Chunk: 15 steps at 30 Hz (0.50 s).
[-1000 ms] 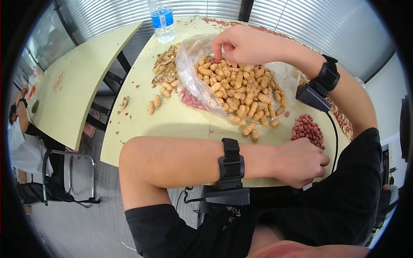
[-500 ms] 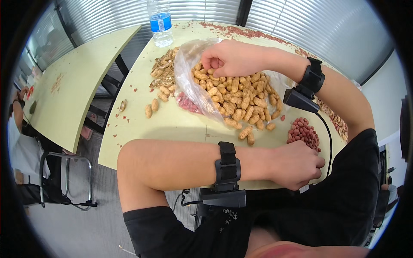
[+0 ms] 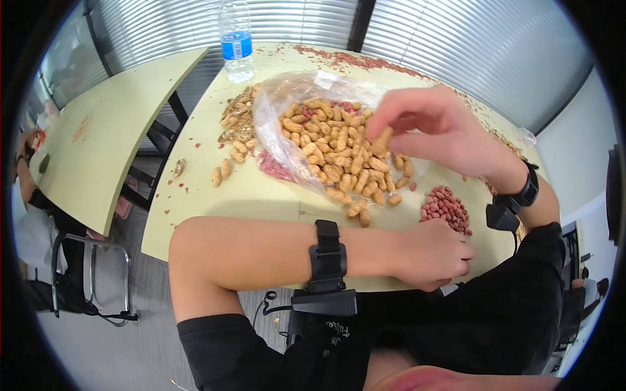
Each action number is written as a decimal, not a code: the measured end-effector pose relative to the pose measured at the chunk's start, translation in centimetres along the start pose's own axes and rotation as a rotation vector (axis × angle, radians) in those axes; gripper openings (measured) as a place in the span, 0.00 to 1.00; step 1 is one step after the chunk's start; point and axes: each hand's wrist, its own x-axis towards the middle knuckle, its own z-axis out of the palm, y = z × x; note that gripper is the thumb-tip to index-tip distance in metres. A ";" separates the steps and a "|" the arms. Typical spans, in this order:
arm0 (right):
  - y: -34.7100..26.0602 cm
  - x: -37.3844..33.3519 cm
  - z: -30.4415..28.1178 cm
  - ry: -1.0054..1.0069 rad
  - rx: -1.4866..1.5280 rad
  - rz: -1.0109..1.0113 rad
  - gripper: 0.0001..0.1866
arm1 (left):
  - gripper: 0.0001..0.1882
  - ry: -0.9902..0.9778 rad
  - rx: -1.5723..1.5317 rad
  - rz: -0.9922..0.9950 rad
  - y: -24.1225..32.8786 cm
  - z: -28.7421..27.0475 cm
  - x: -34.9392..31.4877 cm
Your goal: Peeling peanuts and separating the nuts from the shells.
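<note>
My right hand [image 3: 443, 130] is raised over the right side of an open clear plastic bag [image 3: 267, 124], pinching an unshelled peanut [image 3: 381, 141] between thumb and fingers. Unshelled peanuts [image 3: 339, 146] fill the bag, and several spill out at its near edge. My left hand [image 3: 433, 255] is closed at the table's near edge, its fingers curled away from view; whatever it may hold is hidden. Just beyond its knuckles lies a pile of shelled red-skinned peanuts [image 3: 446, 207]. Some reddish skins or kernels [image 3: 272, 167] show through the bag's lower left.
Empty shells [image 3: 238, 120] are heaped left of the bag. A water bottle [image 3: 236, 45] stands at the far left corner of the table [image 3: 208, 195]. Red skins [image 3: 352, 62] litter the far edge. Another table [image 3: 98, 143] is at left, with a person [image 3: 39, 228] and a metal-framed chair [image 3: 94, 260].
My right hand has come out of the bag toward the right and nearer, now with a peanut in it. My left hand stays closed near the shelled peanuts. The view has shifted slightly.
</note>
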 end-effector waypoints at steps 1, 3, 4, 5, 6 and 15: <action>-0.1 -1.7 -0.1 0.051 0.085 0.042 0.12 | 0.07 0.019 0.002 -0.001 0.0 0.2 0.1; -0.2 -4.8 -0.6 0.080 0.159 0.098 0.10 | 0.07 0.031 -0.018 0.010 -0.1 0.1 0.1; -0.1 -6.2 -0.8 0.101 0.243 0.135 0.09 | 0.07 0.036 -0.026 0.004 -0.2 -0.1 0.1; 0.3 -7.6 -0.9 0.133 0.289 0.191 0.09 | 0.07 0.027 -0.036 0.019 -0.2 -0.2 0.0; 1.0 -8.8 -0.9 0.153 0.287 0.196 0.09 | 0.08 0.036 -0.045 -0.002 -0.2 -0.2 0.0; 4.2 -13.3 0.1 0.442 0.560 0.162 0.04 | 0.07 0.017 -0.022 -0.077 0.2 -1.6 0.9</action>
